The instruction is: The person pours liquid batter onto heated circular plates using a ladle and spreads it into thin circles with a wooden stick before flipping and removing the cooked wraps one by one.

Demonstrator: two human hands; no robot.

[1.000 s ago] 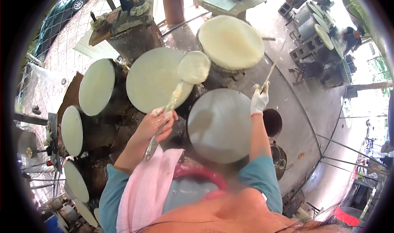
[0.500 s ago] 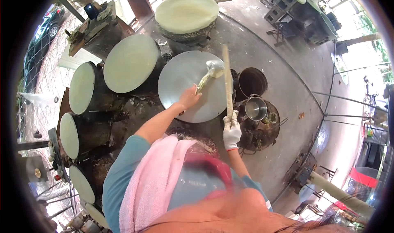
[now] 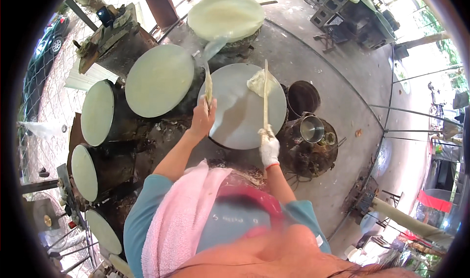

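Observation:
My bare left hand (image 3: 201, 119) grips a ladle (image 3: 209, 84) by its wrapped handle. The ladle's metal bowl is raised beyond the left rim of a round grey griddle (image 3: 230, 126), blurred by motion. A pool of pale batter (image 3: 256, 83) lies on the griddle's far right part. In a white glove, my right hand (image 3: 269, 148) is closed around the near end of a long, slim wooden stick (image 3: 266, 102). The stick points away from me over the griddle's right side, its far part across the batter. Whether it touches the batter, I cannot tell.
More round griddles with pale green layers stand around, at the far side (image 3: 225, 16) and curving down the left (image 3: 159, 81). To the right are a dark bucket (image 3: 303, 99) and a metal pot (image 3: 312, 129) on a blackened round stand (image 3: 303, 158). Wire fencing borders the left.
My left hand has swung the ladle from over the griddle's far right part to beyond its left edge. Batter now shows on the griddle. The stick has shifted slightly left over it.

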